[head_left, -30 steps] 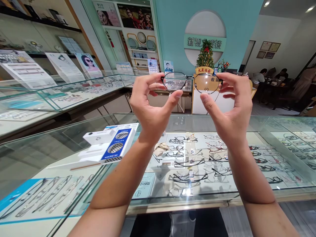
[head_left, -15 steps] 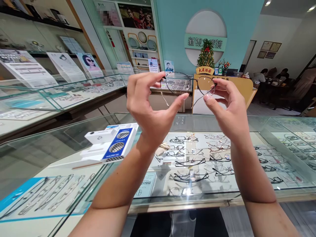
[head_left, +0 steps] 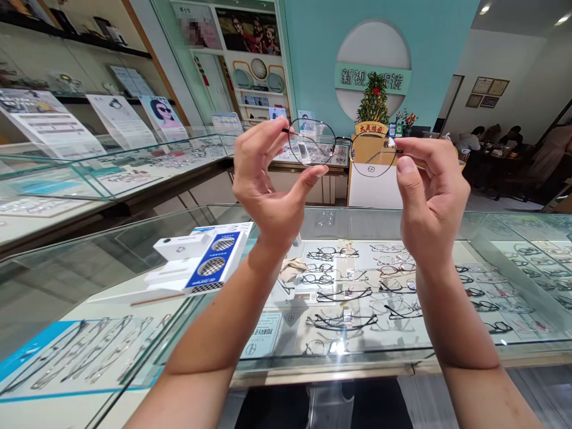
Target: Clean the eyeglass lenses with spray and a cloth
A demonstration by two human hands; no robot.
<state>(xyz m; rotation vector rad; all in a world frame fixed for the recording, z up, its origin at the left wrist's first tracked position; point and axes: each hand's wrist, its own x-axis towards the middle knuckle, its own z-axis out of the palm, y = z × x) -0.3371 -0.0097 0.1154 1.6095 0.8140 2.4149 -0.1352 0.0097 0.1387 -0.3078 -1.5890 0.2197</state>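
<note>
A pair of thin-framed round eyeglasses (head_left: 343,139) is held up in front of me, above the glass display counter, with its lenses facing me. The fingertips of my left hand (head_left: 272,185) grip the frame's left end, the thumb reaching under the left lens. My right hand (head_left: 431,196) pinches the right end between thumb and fingers. A label-like patch shows on or through the left lens.
Beneath my arms, the glass counter (head_left: 313,351) holds rows of eyeglasses (head_left: 346,322). White and blue boxes (head_left: 210,262) and a crumpled cloth (head_left: 294,269) lie on it. Another glass case runs along the left. Seated people (head_left: 471,140) are far right.
The eyeglasses have turned to face me more squarely, with both lenses fully in view. My right hand has moved right, its thumb shifting from below the lens to the frame's end.
</note>
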